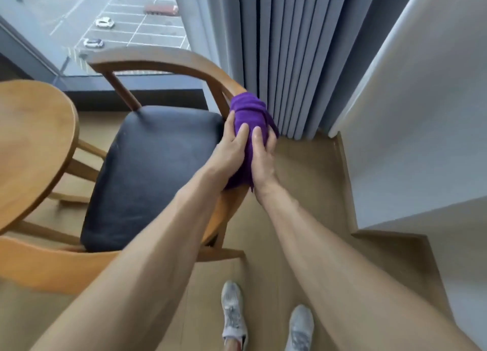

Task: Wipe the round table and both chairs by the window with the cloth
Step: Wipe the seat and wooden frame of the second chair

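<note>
Landmark: chair [155,163], curved wooden rail round a dark seat, beside the round table [31,145].
Cloth: purple cloth [249,118], bunched, wrapped over the rail on the curtain [284,55] side of the chair.
Left hand [232,147]: fingers curled onto the cloth from the seat side.
Right hand [263,153]: closed round the cloth from the outer side.
Axis: rail arcs from the grip up toward the window, and back toward the person.
Nearer: both hands equally; likely stroke follows the rail.
</note>
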Tool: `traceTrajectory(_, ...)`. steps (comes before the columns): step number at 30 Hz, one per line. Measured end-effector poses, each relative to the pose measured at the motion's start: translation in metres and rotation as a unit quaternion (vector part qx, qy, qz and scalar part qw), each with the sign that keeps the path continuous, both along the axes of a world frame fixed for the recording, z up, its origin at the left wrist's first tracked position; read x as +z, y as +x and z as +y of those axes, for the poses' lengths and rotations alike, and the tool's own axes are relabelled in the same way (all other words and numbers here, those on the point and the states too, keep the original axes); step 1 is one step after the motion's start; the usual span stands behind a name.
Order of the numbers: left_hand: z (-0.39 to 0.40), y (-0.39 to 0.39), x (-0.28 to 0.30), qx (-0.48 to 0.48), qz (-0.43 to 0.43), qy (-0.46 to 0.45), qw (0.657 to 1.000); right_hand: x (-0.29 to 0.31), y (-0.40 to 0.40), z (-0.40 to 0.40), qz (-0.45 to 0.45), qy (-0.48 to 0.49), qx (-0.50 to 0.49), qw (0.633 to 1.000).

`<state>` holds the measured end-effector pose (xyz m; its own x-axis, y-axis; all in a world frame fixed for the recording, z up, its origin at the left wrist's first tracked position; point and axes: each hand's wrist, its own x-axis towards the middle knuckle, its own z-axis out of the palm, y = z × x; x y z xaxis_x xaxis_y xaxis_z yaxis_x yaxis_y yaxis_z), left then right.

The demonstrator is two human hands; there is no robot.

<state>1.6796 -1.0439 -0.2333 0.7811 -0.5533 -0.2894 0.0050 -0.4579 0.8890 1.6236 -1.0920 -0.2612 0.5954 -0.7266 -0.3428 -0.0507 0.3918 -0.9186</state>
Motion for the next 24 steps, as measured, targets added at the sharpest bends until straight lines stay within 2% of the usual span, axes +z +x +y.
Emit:
traceTrajectory(4,0.042,-0.035,0.000,-0.028,-0.076,-0.007,0.997,-0.009,-0.029,0.047,-0.033,-0.049,-0.045,0.997)
traceTrajectory(9,0.077,-0.048,0.000,-0.012,-0.023,0.001,1.000,-0.022,-0.053,0.068,-0.033,-0.051,-0.067,0.996)
traceTrajectory(13,0.054,-0.036,0.000,0.053,0.028,0.029,0.998,-0.019,-0.037,0.042,-0.012,-0.091,-0.075,0.993)
traceTrajectory(17,0.030,-0.019,-0.001,0.056,0.050,0.046,0.996,-0.019,-0.013,0.021,-0.053,-0.087,-0.039,0.994)
traceTrajectory(24,-0.036,0.032,0.010,0.058,0.080,-0.010,0.995,-0.019,0.040,-0.044,-0.050,-0.024,0.025,0.998)
